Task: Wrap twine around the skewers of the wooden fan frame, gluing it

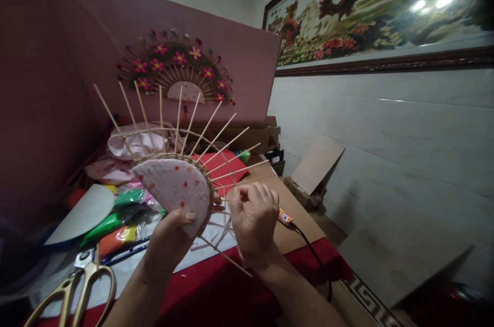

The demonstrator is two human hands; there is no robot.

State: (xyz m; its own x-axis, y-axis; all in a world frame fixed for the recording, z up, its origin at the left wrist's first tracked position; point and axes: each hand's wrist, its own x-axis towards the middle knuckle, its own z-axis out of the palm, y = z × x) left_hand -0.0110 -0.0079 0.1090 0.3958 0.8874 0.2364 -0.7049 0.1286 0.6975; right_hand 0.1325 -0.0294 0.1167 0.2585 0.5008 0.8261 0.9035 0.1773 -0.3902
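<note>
A half-round fan piece (173, 183), white with small red spots, has thin wooden sticks (210, 124) fanning out from its curved edge. My left hand (173, 239) grips it at the lower right, thumb on the front face and fingers behind. Brown twine (181, 157) is wound along the curved edge, and a loose length of it loops across the sticks. To the right, my right hand (254, 214) is closed in a pinch on the twine beside the lower sticks. Its fingertips partly hide the twine there.
Gold-handled scissors (77, 286), colored clay packets (116, 219) and a white half-disc (87, 214) lie at left. Behind are red paper (219, 167) and a finished flowered fan (177, 65) on a pink panel. A corded patterned tool (285, 216) rests at right on brown board (297, 229).
</note>
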